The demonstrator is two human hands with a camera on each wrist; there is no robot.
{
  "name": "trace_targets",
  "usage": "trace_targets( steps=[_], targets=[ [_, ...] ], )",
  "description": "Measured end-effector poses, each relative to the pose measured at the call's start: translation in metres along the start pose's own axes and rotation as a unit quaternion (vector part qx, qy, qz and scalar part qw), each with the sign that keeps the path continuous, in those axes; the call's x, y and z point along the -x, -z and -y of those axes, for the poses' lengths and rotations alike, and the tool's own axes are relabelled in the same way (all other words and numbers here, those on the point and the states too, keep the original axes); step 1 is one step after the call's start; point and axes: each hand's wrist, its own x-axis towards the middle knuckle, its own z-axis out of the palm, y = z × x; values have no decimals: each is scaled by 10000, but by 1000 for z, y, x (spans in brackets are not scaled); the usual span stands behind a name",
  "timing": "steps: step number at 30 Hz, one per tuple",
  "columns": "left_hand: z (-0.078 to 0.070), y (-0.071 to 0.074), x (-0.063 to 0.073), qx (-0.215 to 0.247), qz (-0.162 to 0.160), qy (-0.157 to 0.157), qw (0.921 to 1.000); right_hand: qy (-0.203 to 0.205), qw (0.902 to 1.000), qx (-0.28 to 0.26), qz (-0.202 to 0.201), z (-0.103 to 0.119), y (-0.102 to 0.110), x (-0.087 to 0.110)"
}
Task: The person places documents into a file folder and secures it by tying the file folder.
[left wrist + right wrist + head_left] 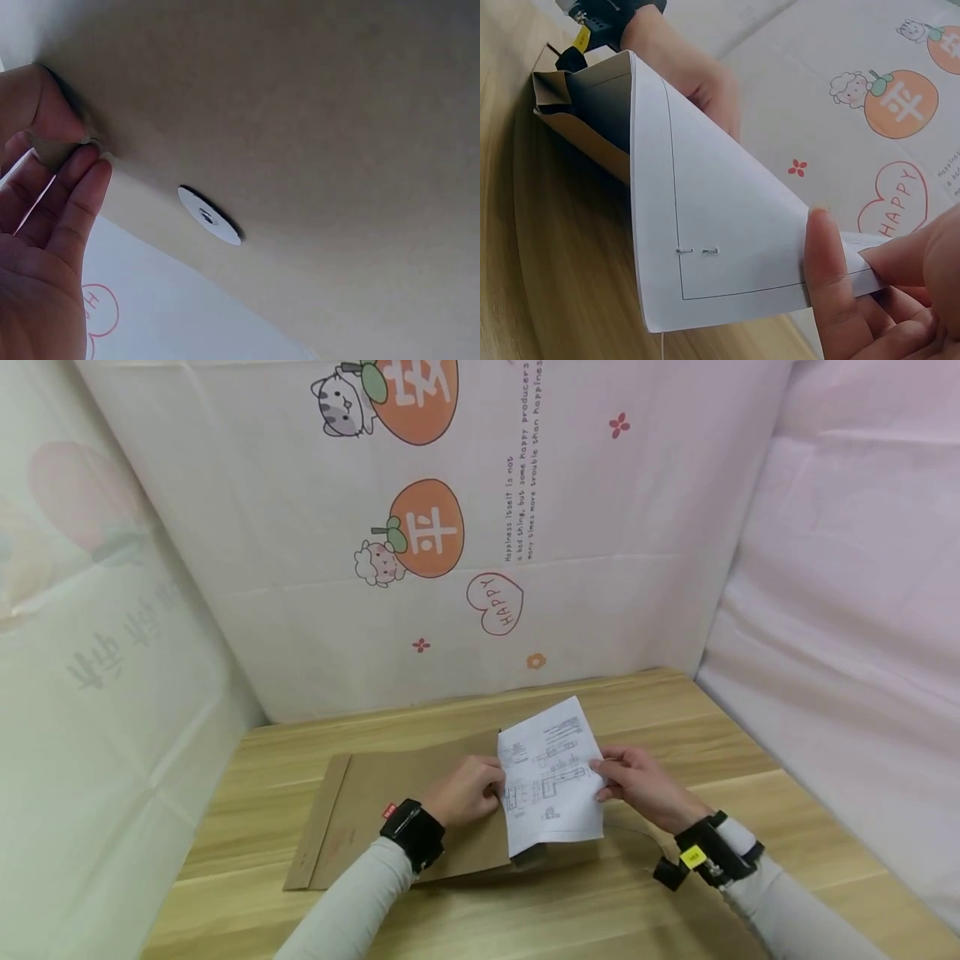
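Note:
A brown kraft paper document envelope (427, 777) lies across the wooden table, its mouth gaping to the right. My left hand (468, 789) pinches the edge of that mouth between thumb and fingers. On the envelope's underside, the left wrist view shows a round white closure disc (208, 216). White printed sheets (555, 785) jut out of the mouth, their inner end hidden inside. My right hand (637, 785) pinches their right edge, thumb on one face and fingers on the other. Two staples (697, 250) show near the sheets' border in the right wrist view.
The wooden tabletop (247, 827) extends around the envelope. White printed cloth (600, 527) hangs behind and along both sides. A thin string (637, 831) runs near the sheets toward the right wrist. Black camera straps (414, 833) circle both wrists.

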Motion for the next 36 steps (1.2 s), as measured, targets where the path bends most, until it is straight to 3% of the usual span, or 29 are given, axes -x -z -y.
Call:
trace_targets(
  steps=[11,19,31,36],
  targets=[
    [0,-2,-1,-196,-114,72,9997,26,10000,11,9,0,-12,-7],
    [3,-6,0,-67,-65,111,9999,42,9999,-17,136,-4,-21,-11],
    [4,-4,-1,0,-74,119,9999,68,9992,224,315,-3,-32,-16],
    [3,-8,1,-8,5,139,9999,40,9974,653,304,-4,-35,-15]
  ],
)
